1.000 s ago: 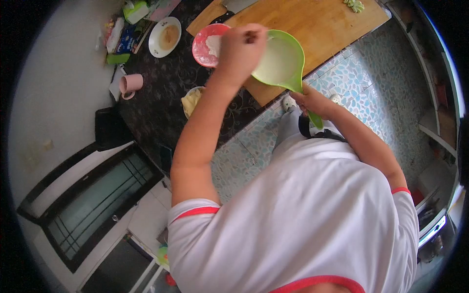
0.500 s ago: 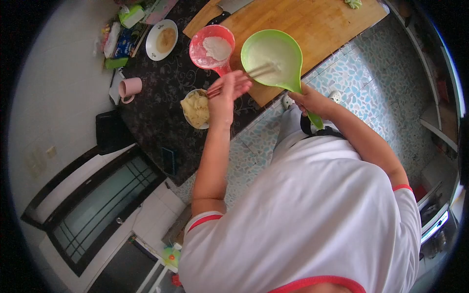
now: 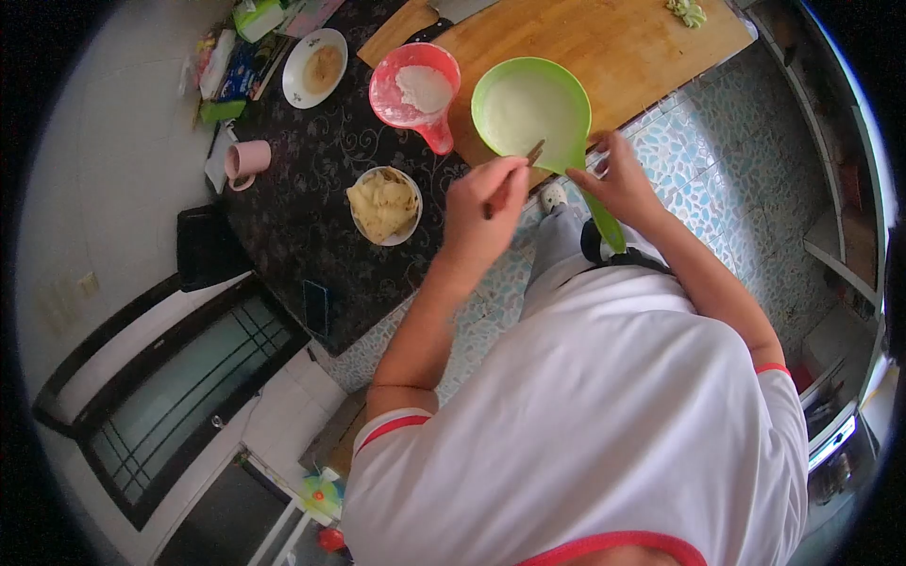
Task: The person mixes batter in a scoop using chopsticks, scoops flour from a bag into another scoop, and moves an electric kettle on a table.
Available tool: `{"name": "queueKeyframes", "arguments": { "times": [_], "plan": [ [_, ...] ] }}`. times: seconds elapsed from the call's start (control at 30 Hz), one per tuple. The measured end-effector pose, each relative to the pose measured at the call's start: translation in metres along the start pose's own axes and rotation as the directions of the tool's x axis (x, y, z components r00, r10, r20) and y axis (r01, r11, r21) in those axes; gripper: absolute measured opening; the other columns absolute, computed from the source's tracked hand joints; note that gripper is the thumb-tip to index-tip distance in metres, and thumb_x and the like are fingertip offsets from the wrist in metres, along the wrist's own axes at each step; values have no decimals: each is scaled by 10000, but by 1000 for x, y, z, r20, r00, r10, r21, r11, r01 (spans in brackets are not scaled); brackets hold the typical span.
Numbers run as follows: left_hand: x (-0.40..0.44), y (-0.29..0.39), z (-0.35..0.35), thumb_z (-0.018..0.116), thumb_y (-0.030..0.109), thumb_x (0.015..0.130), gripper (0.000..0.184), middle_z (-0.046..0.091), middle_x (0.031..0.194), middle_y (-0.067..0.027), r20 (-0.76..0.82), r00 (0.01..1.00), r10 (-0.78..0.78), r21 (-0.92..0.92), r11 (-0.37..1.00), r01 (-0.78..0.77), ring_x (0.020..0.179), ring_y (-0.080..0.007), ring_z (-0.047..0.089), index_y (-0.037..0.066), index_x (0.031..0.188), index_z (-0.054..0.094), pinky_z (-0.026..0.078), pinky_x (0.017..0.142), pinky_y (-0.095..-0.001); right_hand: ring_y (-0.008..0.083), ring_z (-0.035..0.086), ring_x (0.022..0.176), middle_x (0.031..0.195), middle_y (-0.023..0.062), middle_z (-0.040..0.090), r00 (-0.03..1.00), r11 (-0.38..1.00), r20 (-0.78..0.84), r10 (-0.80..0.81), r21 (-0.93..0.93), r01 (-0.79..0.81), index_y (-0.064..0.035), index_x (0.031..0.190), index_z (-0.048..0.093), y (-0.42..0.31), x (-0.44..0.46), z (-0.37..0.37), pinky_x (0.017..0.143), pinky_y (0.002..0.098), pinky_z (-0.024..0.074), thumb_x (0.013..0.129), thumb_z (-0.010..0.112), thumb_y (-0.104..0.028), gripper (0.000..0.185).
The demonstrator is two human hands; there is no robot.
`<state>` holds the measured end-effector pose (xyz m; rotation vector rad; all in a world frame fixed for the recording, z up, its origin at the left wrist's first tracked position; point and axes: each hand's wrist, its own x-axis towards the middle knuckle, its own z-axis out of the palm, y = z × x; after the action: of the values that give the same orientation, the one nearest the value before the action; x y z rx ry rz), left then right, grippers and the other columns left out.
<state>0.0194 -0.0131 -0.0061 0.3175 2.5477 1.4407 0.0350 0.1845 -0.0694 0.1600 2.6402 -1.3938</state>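
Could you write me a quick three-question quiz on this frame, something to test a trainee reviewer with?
1. What does the left hand hold?
A) a whisk
B) chopsticks
C) a ladle
2. True or false: the pink mug stands on the wooden board.
3. Fill in the colour: the long-handled bowl of white powder, beside the green bowl, is ____.

Key: 1 B; 2 false; 3 red.
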Motion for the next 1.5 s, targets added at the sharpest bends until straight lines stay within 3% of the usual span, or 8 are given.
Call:
{"name": "queueKeyframes", "arguments": {
  "times": [0.13,0.37,0.5,0.57,0.73,1.07,1.17,1.5],
  "plan": [
    [8,25,29,614,48,748,219,599,884,-134,-45,965,260,218,945,-244,763,-183,610,15,959,564,479,630,-265,341,511,850,988,175,458,868,867,20,-496,-46,496,-52,1017,493,-40,5,-19,739,358,449,630,683,-68,432],
    [6,-9,28,664,66,733,315,546,919,-77,-234,967,-97,-389,921,-2,772,-162,569,0,986,490,496,679,-267,301,520,767,804,158,504,937,939,68,-343,56,340,-19,793,593,-31,22,-29,671,366,428,756,538,-38,69],
    [4,-83,28,600,254,818,327,472,936,-55,-321,733,-601,-767,618,171,834,-134,494,29,1016,469,476,653,-268,273,520,694,764,145,513,962,956,-57,-265,113,270,3,785,574,-21,32,-39,646,340,428,834,463,-81,148],
    [16,-102,23,603,276,813,352,468,916,-54,-176,725,-666,-884,431,182,811,-132,483,29,1022,464,472,637,-284,199,537,665,743,110,535,928,928,-87,-363,-125,351,7,824,563,-19,56,-36,606,283,431,875,467,-102,154],
    [35,-139,18,587,338,816,329,476,897,-50,91,713,-695,-982,58,181,795,-176,515,78,993,491,464,642,-308,104,558,597,716,44,590,981,933,114,-157,344,110,4,885,606,-34,56,-4,539,238,448,847,547,-121,143],
    [-10,-67,100,525,314,839,290,581,897,-63,597,731,-331,-691,250,678,790,-162,554,105,1039,489,435,752,-298,101,556,586,685,57,601,990,908,109,-93,417,39,25,860,601,-17,62,-12,543,229,457,864,524,-143,185],
    [-6,-45,113,504,221,859,309,562,865,-86,565,798,-209,-811,40,584,761,-186,556,72,1115,418,458,759,-328,104,543,571,690,59,598,997,907,44,66,414,-78,19,856,598,-24,64,-42,539,224,458,875,507,-149,192],
    [-31,-54,91,481,103,849,285,458,654,-25,239,884,-402,-707,552,442,478,-104,444,66,1107,366,399,415,-254,117,564,650,709,69,600,994,944,-72,-81,314,100,21,918,591,-22,72,-45,598,236,450,868,510,-133,181]
  ]
}}
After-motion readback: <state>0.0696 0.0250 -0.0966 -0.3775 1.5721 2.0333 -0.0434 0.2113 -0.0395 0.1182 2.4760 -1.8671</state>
